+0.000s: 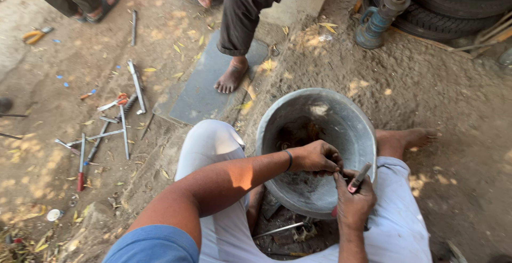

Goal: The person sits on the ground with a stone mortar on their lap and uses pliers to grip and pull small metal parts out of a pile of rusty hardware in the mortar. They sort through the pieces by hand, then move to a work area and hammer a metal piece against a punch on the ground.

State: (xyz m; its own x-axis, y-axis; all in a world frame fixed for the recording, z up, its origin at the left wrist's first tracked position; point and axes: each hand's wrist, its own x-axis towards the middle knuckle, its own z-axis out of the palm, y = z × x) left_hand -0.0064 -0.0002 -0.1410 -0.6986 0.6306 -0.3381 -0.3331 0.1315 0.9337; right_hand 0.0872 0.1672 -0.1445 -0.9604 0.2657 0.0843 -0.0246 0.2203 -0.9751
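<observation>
A grey metal basin (298, 108) stands tilted between my knees on the dirt, dark and wet inside. My left hand (317, 157) reaches over its near rim, fingers curled around a small dark part that is mostly hidden. My right hand (353, 199) is just below it, gripping a thin grey tool (360, 176) with a red tip; the tool points up toward the basin rim. The two hands touch at the fingertips. I wear a black band on my left wrist.
Several spanners, rods and a red-handled screwdriver (80, 172) lie scattered on the dirt at left. Another person's bare foot (231, 76) rests on a dark mat (202, 90). A blue jack (380, 15) and stacked tyres (453, 2) stand at top right. Orange pliers (34, 35) lie far left.
</observation>
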